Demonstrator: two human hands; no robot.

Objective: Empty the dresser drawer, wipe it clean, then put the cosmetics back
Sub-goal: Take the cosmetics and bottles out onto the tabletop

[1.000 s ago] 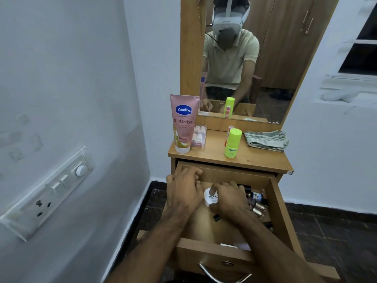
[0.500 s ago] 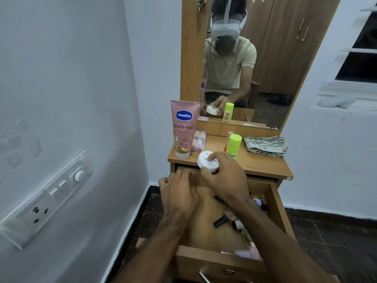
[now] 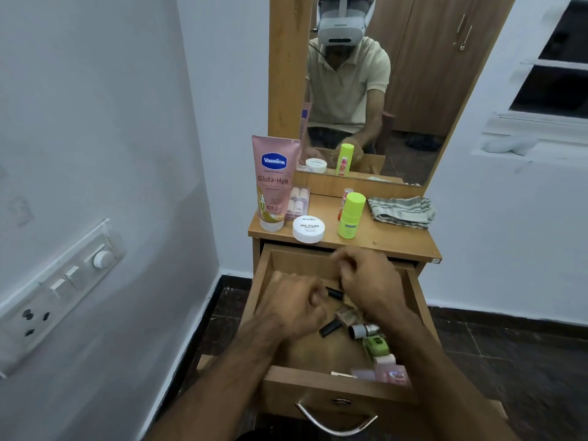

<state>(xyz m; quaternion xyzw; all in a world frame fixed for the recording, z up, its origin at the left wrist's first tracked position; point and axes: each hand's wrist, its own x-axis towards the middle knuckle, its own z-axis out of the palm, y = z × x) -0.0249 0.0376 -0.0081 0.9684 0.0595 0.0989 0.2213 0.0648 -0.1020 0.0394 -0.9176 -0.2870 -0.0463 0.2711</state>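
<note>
Drawer [image 3: 264, 281] is pulled out, w/ small cosmetics [image 3: 366, 329] loose along its right side & front: dark tubes, a green bottle, pink bits. Both hands hover inside. Left hand [image 3: 294, 308] has curled fingers; can't tell if it holds anything. Right hand [image 3: 369, 278] also curled near the back, grip unclear. White jar [image 3: 308, 229] sits on the dresser top [image 3: 397, 243] by the pink tube [image 3: 275, 183], green bottle [image 3: 350, 214] & cloth [image 3: 401, 211]. Risk: the jar is near the top's front edge, so an arm brushing it could knock it into the drawer.
</note>
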